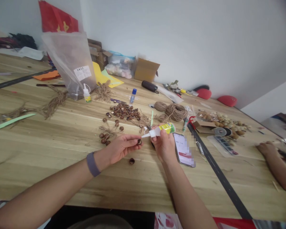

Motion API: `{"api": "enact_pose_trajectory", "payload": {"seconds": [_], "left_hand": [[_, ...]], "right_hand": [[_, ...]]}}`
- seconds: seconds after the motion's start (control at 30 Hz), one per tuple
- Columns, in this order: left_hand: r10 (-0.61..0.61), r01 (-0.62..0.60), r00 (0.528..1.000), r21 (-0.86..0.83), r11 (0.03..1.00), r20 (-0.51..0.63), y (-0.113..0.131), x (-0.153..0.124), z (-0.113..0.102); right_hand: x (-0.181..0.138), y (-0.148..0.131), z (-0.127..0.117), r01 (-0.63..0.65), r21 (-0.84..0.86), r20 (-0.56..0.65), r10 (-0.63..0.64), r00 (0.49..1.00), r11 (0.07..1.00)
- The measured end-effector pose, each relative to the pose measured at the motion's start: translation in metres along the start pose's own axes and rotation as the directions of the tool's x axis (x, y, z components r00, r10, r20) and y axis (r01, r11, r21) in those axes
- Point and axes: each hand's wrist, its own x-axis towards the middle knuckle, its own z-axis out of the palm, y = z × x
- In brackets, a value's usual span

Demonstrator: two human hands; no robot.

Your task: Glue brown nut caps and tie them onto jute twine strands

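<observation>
Between the fingertips of my left hand (pixel 125 148) is a small brown nutshell (pixel 139 142), its hollow side showing. My right hand (pixel 165 148) is wrapped round a glue bottle (pixel 166 128) with a yellow-green label, tilted so that its white nozzle points left at the shell. Whether the nozzle touches the shell I cannot tell. Another shell (pixel 132 161) lies on the table just below my hands. Farther back is a pile of brown shells (pixel 125 111), with several more beside a small bundle of twine (pixel 108 131).
A phone (pixel 184 149) lies right of my right hand. Twine balls (pixel 176 112), a glue stick (pixel 133 95), a second glue bottle (pixel 87 93) and a tall translucent bag (pixel 70 60) stand behind. At the right edge, another person's hand (pixel 267 149) rests on the wooden table (pixel 85 187).
</observation>
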Motion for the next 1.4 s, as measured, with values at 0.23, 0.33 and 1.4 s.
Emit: {"api": "enact_pose_trajectory", "payload": {"seconds": [0.23,0.33,1.4], "left_hand": [[-0.013,0.013,1.0,-0.011,1.0,0.012,-0.0009,0.0009,-0.0013],[-0.027,0.027,1.0,-0.01,1.0,-0.01,-0.0001,0.0001,0.0],[-0.058,0.059,0.998,0.011,0.998,-0.03,-0.0005,0.0004,-0.0012]], "right_hand": [[-0.0016,0.0049,-0.0026,0.033,-0.063,0.009,-0.033,0.999,0.997],[-0.0015,0.0071,-0.0042,0.068,-0.097,0.034,-0.065,0.997,0.993],[-0.0091,0.0032,-0.0011,0.139,-0.258,0.115,-0.113,0.987,0.956]]}}
